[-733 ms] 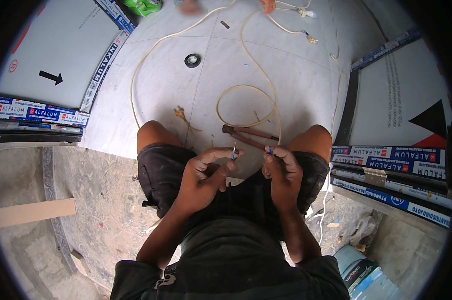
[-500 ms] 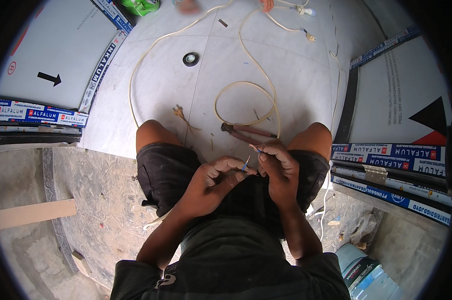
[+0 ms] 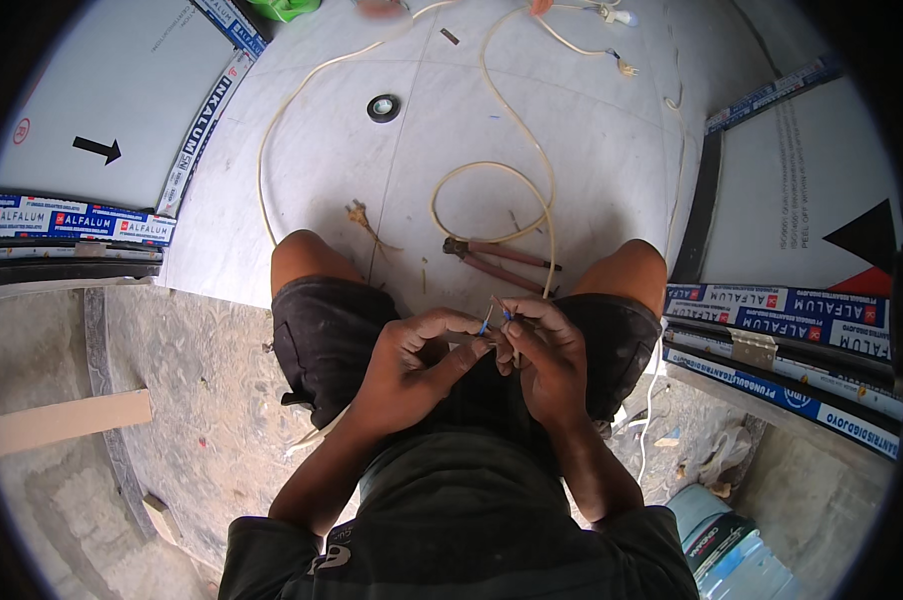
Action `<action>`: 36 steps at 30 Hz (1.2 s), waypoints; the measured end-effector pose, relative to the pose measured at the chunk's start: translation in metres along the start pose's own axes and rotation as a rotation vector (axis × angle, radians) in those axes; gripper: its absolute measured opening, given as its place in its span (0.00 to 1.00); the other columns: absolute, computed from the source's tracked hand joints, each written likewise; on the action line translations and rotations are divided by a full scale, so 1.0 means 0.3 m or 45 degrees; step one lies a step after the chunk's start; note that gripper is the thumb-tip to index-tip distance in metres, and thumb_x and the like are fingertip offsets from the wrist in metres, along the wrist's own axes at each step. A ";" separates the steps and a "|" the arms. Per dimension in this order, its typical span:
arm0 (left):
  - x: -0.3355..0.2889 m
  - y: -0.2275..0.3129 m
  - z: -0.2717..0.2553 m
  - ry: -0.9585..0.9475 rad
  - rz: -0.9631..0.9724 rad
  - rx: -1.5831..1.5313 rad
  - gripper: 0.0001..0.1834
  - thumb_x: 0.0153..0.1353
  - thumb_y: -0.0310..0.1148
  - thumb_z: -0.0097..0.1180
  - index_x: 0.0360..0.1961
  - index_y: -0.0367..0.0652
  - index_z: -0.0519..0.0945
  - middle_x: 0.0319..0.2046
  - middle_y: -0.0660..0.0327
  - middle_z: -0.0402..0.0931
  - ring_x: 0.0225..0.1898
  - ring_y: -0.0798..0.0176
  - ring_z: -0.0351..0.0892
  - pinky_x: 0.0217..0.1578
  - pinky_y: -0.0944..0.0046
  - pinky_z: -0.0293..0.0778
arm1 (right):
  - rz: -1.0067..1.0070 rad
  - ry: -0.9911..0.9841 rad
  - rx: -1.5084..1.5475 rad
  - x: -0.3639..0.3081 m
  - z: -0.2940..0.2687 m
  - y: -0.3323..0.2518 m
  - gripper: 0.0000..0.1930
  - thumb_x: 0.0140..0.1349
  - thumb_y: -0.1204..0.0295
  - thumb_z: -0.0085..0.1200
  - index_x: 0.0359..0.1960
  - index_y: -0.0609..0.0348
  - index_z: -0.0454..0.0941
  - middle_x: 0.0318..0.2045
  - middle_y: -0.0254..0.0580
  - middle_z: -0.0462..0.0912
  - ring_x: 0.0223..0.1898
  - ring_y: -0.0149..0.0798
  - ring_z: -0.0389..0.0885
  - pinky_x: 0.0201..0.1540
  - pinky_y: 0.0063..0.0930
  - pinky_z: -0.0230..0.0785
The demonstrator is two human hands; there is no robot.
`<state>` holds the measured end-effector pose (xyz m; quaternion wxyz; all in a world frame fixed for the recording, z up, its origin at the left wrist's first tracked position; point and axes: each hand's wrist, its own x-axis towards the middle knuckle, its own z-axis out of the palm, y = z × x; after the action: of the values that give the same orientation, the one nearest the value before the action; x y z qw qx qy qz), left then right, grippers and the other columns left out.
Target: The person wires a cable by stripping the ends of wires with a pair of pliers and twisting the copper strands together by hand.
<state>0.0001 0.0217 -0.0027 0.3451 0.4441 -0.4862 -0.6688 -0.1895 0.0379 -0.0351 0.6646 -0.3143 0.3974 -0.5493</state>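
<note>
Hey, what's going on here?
The person's left hand pinches a bare-tipped blue wire and the right hand pinches a second blue wire, close together; whether they touch is hard to tell. On the pale floor ahead lie pincers, a looped cream cable, a plug and black tape. Another person's hand shows at the far edge.

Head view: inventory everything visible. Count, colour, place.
Wires: 2+, blue, centre
Pincers: 1, reddish-brown handles, above centre
Cable: count unclear, cream, upper half
Plugs: 2, beige, left of pincers and upper right
Bulb: 1, white, upper right
Tape roll: 1, black, upper middle
Framed panels: 2+, grey, left and right
Bottle: 1, bluish, lower right
Plank: 1, tan, left
Green item: 1, top left
Co-worker's hand: 1, top edge
Left hand: 1, dusty, holding one wire
Right hand: 1, dusty, holding another
</note>
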 end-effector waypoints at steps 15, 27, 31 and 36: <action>-0.003 -0.023 0.042 0.210 0.214 -0.128 0.12 0.64 0.20 0.65 0.49 0.35 0.86 0.34 0.61 0.87 0.24 0.83 0.70 0.24 0.78 0.62 | 0.095 -0.119 0.014 0.014 -0.023 -0.003 0.08 0.71 0.74 0.55 0.45 0.64 0.80 0.43 0.38 0.79 0.37 0.27 0.79 0.32 0.23 0.71; 0.005 -0.001 0.034 0.085 0.089 -0.120 0.16 0.68 0.21 0.61 0.56 0.38 0.83 0.29 0.65 0.86 0.21 0.85 0.68 0.20 0.78 0.60 | 0.122 -0.148 0.009 0.009 0.000 -0.015 0.06 0.72 0.75 0.53 0.45 0.62 0.79 0.40 0.36 0.77 0.37 0.28 0.77 0.34 0.25 0.70; 0.008 -0.013 0.035 0.093 0.155 -0.100 0.16 0.67 0.20 0.61 0.56 0.38 0.83 0.29 0.66 0.86 0.20 0.86 0.67 0.20 0.78 0.59 | 0.080 -0.179 -0.032 0.010 -0.018 -0.008 0.05 0.72 0.75 0.53 0.45 0.62 0.79 0.40 0.37 0.77 0.36 0.27 0.77 0.34 0.24 0.68; 0.005 -0.005 0.027 0.090 0.142 -0.102 0.16 0.67 0.19 0.61 0.55 0.38 0.84 0.30 0.66 0.87 0.21 0.86 0.66 0.20 0.79 0.57 | 0.107 -0.154 0.002 0.005 -0.016 0.002 0.05 0.71 0.76 0.54 0.45 0.62 0.79 0.41 0.37 0.78 0.36 0.27 0.76 0.34 0.24 0.68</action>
<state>-0.0079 0.0236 -0.0035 0.4162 0.4255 -0.4708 -0.6513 -0.1932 0.0366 -0.0382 0.7101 -0.3294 0.3689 -0.5011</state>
